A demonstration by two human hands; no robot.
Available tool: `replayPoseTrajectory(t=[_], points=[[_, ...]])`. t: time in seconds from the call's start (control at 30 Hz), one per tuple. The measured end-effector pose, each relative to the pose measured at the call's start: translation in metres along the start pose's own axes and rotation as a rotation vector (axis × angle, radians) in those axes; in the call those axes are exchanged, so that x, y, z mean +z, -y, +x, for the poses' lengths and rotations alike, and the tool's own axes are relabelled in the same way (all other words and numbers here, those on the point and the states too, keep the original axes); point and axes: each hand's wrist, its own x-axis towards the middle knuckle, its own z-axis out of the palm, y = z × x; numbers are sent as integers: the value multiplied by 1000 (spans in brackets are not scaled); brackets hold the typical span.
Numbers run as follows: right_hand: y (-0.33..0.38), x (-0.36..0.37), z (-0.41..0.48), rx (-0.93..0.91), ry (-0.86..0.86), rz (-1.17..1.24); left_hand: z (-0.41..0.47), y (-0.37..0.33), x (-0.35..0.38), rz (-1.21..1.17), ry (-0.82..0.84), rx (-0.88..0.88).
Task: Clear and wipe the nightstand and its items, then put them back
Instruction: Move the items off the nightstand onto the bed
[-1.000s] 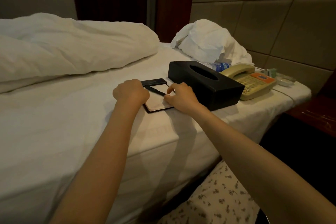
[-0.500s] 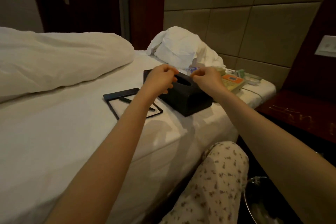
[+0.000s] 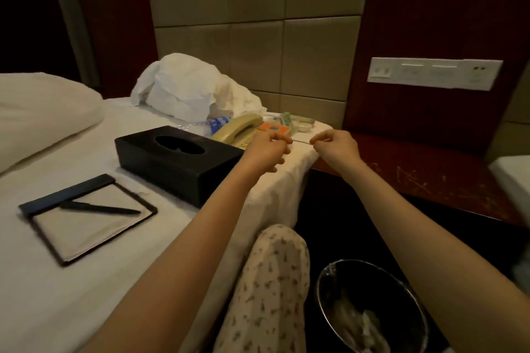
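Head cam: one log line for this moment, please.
left hand: pinching phone cord | right hand: pinching same cord | telephone, tissue box, notepad: on bed | nightstand: bare

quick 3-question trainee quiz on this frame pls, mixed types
1. True or false: the pen lies on the notepad.
2. Multiple choice: the black tissue box sits on A) the nightstand B) the bed C) the floor.
3. Fill in: both the left hand and the right hand pinch a thin ___ stretched between them, next to the telephone.

Key: 1 true; 2 B; 3 cord
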Motion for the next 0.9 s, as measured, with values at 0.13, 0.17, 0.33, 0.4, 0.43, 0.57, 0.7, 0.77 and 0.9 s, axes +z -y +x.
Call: replayPoseTrajectory(t=[0.13,0.17,0.33,0.4,0.43,0.57,0.7,0.77,0.9], points=[[-27,-27,2,76,-52,-22,8,-8,36,-24,92,22],[-33,-35,2,103,-63,-23,10,-10,45,-27,114,23],[-62,-72,-6,175,-137,-38,20,-16,89,-10,206,16],[-72,-86,-9,208,-158,-57,21,-18,105,-9,244,12],[-76,-93,-12,223,-173,-63,22,-20,114,-3,271,9],[-97,-123,-19,269,-240,-95,21,-28,148,8,380,10],[-116,-152,-23,303,-301,-146,17,-38,178,-14,484,26],[-126,-167,-24,325,-318,-176,16,-41,193,-17,529,35],[-143,-195,-31,340,-365,-251,17,-46,223,-13,595,34]])
